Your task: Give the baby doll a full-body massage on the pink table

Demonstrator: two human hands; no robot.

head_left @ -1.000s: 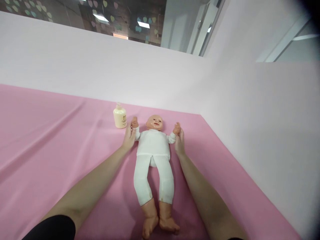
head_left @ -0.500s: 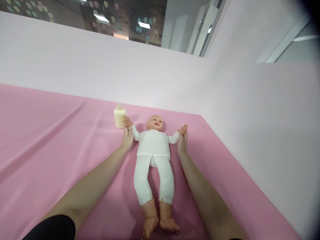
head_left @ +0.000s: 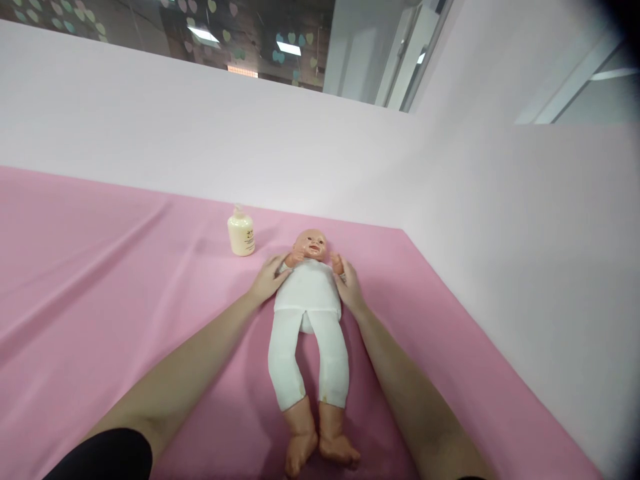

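Note:
A baby doll (head_left: 307, 287) in white clothes lies on its back on a pink sheet (head_left: 125, 280), head toward the wall and bare feet toward me. My left hand (head_left: 270, 277) is closed around the doll's forearm on the left side. On the other side, my right hand (head_left: 349, 285) grips the doll's other forearm. Both doll arms are bent, with the small hands up near its chin. Parts of the doll's sleeves are hidden by my fingers.
A cream pump bottle (head_left: 241, 235) with dark print stands left of the doll's head. Beyond the sheet rises a white wall (head_left: 200, 140), with a window (head_left: 260, 40) bearing heart stickers above. Another white wall (head_left: 525, 253) runs along the right.
Both my hands have come inward, folding the doll's arms from spread out at the sides to bent over its upper chest. The bottle's label is now uncovered.

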